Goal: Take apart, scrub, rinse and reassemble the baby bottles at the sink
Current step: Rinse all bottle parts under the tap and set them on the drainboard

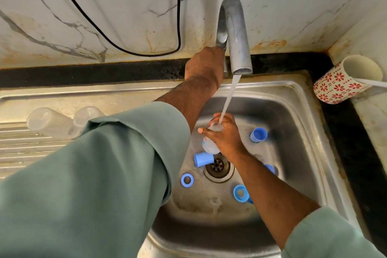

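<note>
Bottle point(210, 146) gripped in R hand point(227, 136) under tap point(235, 33) stream; L hand point(204, 67) at tap base, fingers hidden.

We saw two bottles point(52, 121) lying on the drainboard point(25, 148) left of the sink point(299, 111), caps point(258, 134) and rings point(186, 180) scattered in the basin around the drain point(217, 166), and a mug point(343, 81) at the right.

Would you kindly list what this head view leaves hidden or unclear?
- Left hand: fingers behind the tap; handle unseen.
- Bottle in right hand: mouth blurred by water.
- Blue part: mostly behind the right forearm.
- Clear bottles on drainboard: partly behind the left sleeve.
</note>
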`<act>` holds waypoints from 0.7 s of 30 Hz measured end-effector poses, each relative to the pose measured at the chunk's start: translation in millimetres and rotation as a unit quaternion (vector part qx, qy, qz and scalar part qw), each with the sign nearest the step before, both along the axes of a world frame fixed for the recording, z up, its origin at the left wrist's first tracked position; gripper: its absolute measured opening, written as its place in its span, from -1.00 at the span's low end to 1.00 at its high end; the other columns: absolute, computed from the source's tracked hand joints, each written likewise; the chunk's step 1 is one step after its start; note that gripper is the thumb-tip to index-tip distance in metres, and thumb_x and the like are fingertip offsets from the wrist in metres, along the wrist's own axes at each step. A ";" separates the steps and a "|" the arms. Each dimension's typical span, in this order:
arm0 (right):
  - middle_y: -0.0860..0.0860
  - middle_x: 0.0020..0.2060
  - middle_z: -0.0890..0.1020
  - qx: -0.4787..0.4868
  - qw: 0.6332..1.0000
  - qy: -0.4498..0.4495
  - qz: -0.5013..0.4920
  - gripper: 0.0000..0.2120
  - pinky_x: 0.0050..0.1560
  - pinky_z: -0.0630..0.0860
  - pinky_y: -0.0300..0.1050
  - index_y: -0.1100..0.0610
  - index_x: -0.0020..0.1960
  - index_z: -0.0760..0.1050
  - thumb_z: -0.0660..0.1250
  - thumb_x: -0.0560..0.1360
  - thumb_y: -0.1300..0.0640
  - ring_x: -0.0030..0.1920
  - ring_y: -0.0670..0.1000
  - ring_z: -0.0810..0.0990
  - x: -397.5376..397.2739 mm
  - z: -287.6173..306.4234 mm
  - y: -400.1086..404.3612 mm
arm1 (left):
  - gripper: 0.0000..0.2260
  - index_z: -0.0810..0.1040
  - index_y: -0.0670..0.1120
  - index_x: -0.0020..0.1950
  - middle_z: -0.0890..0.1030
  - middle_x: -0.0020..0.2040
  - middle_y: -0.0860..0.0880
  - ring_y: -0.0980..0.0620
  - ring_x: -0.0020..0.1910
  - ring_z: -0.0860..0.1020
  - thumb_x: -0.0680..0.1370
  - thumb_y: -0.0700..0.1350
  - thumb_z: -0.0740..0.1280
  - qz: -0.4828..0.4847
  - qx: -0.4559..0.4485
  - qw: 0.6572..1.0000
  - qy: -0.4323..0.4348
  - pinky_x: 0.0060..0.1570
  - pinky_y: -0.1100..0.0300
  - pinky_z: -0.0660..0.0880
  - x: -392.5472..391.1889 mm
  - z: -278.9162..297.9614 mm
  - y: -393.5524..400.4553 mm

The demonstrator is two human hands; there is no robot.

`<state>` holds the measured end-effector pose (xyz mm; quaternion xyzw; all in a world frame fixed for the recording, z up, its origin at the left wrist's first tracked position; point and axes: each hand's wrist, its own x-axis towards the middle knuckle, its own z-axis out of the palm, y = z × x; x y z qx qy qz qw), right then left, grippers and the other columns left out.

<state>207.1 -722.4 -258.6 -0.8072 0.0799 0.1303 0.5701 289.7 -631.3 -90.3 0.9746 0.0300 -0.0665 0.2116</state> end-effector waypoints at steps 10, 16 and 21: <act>-0.06 -0.14 0.54 -0.014 0.998 0.011 0.068 -0.60 -0.15 0.42 -0.31 0.11 0.00 0.41 0.57 0.36 0.03 -0.08 -0.04 0.54 -4.6 4.2 -3.3 | -0.72 0.42 -0.15 0.34 0.55 0.24 -0.14 -0.12 0.20 0.55 0.63 -0.17 0.29 0.022 -0.010 1.000 -0.002 0.22 -0.03 0.51 -2.2 0.3 -0.5; -0.12 -0.20 0.52 -0.017 0.999 0.000 -0.031 -0.68 -0.31 0.36 -0.54 0.07 0.02 0.42 0.52 0.42 0.07 -0.21 -0.24 0.49 1.5 7.3 -0.3 | -0.76 0.47 -0.13 0.28 0.57 0.19 -0.12 -0.09 0.14 0.57 0.62 -0.15 0.29 0.020 -0.009 1.000 -0.011 0.17 -0.01 0.54 -2.0 -2.1 -0.6; -0.04 -0.13 0.64 -0.038 0.989 0.106 -0.092 -0.67 -0.13 0.61 -0.11 0.11 0.03 0.54 0.52 0.38 -0.04 -0.12 -0.08 0.63 5.9 -1.2 -0.4 | -0.77 0.47 -0.14 0.28 0.57 0.18 -0.13 -0.10 0.15 0.57 0.62 -0.17 0.29 0.022 -0.007 1.000 -0.008 0.18 -0.02 0.54 -0.6 -5.2 -0.6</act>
